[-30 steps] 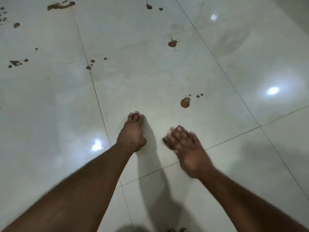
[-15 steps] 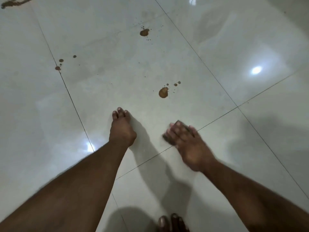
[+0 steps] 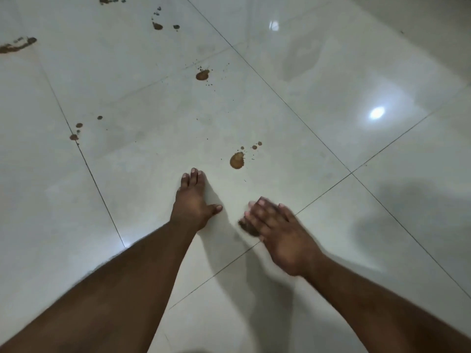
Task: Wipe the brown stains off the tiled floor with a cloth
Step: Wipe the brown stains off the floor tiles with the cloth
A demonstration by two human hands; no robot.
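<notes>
The left hand (image 3: 192, 202) rests flat with straight fingers on the tiled floor (image 3: 142, 154), the right hand (image 3: 277, 235) presses a brown cloth (image 3: 247, 226) down, and the nearest brown stain (image 3: 237, 160) lies at twelve o'clock.

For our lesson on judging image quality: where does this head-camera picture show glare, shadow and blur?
Head view: bright lamp glare on the glossy tiled floor, a fainter one at; soft shadows beside the left hand and arms; the right hand is motion-blurred over a brown smear; the large brown stain stays fairly sharp.
</notes>
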